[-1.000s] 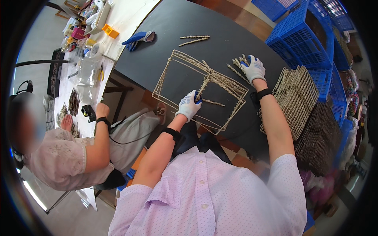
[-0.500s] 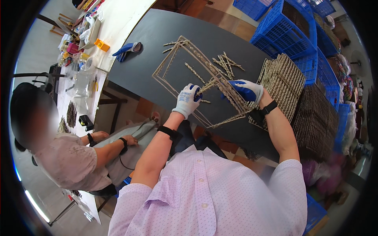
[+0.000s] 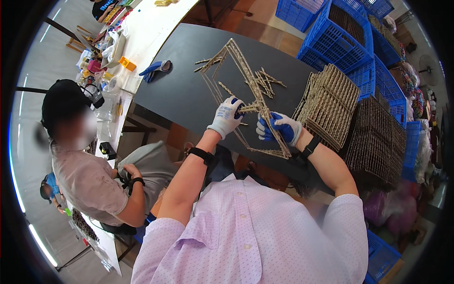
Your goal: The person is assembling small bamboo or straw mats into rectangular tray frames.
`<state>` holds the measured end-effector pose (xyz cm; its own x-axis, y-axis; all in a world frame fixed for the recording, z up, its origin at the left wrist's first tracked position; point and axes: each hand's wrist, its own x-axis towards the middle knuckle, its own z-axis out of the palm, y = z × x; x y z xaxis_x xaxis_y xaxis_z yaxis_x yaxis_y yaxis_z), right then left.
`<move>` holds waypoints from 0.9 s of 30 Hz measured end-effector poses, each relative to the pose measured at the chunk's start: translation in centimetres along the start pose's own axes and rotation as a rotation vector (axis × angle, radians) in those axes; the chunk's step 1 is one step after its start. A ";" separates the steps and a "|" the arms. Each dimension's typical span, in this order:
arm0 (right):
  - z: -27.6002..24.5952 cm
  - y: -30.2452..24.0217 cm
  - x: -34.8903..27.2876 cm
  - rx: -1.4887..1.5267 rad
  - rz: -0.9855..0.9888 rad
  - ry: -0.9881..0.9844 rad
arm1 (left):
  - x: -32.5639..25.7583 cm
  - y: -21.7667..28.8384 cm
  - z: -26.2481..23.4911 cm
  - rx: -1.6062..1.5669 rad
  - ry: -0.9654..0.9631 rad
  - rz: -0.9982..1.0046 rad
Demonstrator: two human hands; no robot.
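Observation:
Both my hands wear white gloves with blue palms. My left hand is closed around a short beige twisted stick, whose far end meets the side of a box-shaped frame. That frame is made of thin rods, some wrapped in twisted, rope-like material, and is held tilted above the dark table. On its nearer right part, my right hand is closed, with the fingers around the wrapped side. Beyond the frame lies a small pile of similar loose sticks; a few more lie behind its rods.
A blue-and-white glove lies at the table's far left. Beige twisted panels are stacked at the right, beside a darker stack. Blue crates stand behind. Another person sits at my left, near a cluttered white table.
The frame has turned and tilted, its wrapped side now facing me more. My right hand has moved left and closed on that side. The person at my left has leaned closer.

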<state>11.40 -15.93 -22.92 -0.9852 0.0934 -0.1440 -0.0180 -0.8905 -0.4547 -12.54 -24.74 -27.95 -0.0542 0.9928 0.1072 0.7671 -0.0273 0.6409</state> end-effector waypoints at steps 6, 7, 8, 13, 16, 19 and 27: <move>1.5 0.5 0.1 0.147 -0.023 0.011 | -0.3 -0.1 0.2 -0.066 -0.030 0.000; 1.6 0.4 0.0 0.130 -0.038 0.027 | -0.3 -0.1 0.2 -0.066 -0.019 0.005; 1.7 0.4 -0.2 0.120 -0.059 0.042 | -0.3 -0.1 0.3 -0.065 -0.016 -0.003; 1.4 -0.5 -1.5 -0.088 -0.043 0.349 | -0.1 -0.4 0.6 -0.003 -0.033 -0.075; 0.8 -0.9 -1.6 -0.176 -0.033 0.451 | -0.1 -0.7 0.9 0.013 -0.036 -0.075; 0.3 -0.8 -1.4 -0.401 -0.026 0.488 | -0.1 -1.0 1.3 0.016 -0.026 -0.087; -0.4 -1.2 -2.0 -0.378 -0.149 0.429 | 0.1 -0.6 0.5 0.172 -0.044 -0.129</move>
<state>13.42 -14.91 -22.45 -0.8183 0.4470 -0.3613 -0.0113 -0.6410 -0.7674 -12.73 -24.61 -28.69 -0.1337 0.9910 -0.0026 0.8537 0.1165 0.5076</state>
